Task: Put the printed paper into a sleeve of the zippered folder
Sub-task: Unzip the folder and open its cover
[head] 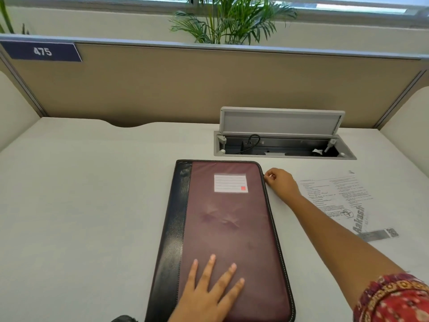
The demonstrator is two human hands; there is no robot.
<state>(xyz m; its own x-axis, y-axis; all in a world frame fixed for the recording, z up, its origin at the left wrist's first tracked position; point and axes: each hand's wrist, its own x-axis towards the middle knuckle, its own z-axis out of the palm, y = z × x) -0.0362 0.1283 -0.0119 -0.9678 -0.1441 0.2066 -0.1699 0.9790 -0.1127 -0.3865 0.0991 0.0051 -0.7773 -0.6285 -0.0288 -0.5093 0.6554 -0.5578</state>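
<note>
A maroon zippered folder (228, 231) with a black spine lies closed on the white desk, a white label near its top. My left hand (209, 291) rests flat on its near cover, fingers spread. At the folder's far right corner my right hand (279, 182) has its fingers pinched together on the zipper pull. The printed paper (343, 201) lies flat on the desk to the right of the folder, partly under my right forearm.
An open cable box (283, 145) with its lid raised is set into the desk behind the folder. A tan partition (209, 89) closes off the back, with a plant behind it. White desk surface (81, 205) stretches to the left.
</note>
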